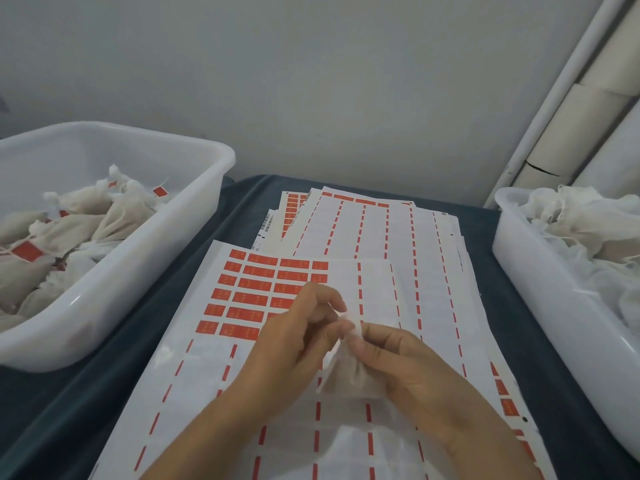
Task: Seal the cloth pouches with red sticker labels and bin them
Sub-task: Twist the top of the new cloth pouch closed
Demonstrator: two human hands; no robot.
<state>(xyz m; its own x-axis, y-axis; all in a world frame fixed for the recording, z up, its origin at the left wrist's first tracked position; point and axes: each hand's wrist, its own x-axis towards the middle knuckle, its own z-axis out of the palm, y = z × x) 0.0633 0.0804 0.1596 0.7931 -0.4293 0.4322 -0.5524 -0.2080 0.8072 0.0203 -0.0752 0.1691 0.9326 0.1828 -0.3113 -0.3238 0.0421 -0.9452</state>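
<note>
A small white cloth pouch is held above the sticker sheets in the middle of the table. My right hand grips its gathered neck and body. My left hand pinches the pouch's top end with curled fingers. No red sticker shows on this pouch. The top sticker sheet lies under my hands, with rows of red labels left at its upper left. The left white bin holds pouches with red labels on them. The right white bin holds unlabelled pouches.
More used label sheets are stacked behind, on a dark blue cloth-covered table. A grey wall stands close behind. White pipes and cardboard tubes lean at the back right.
</note>
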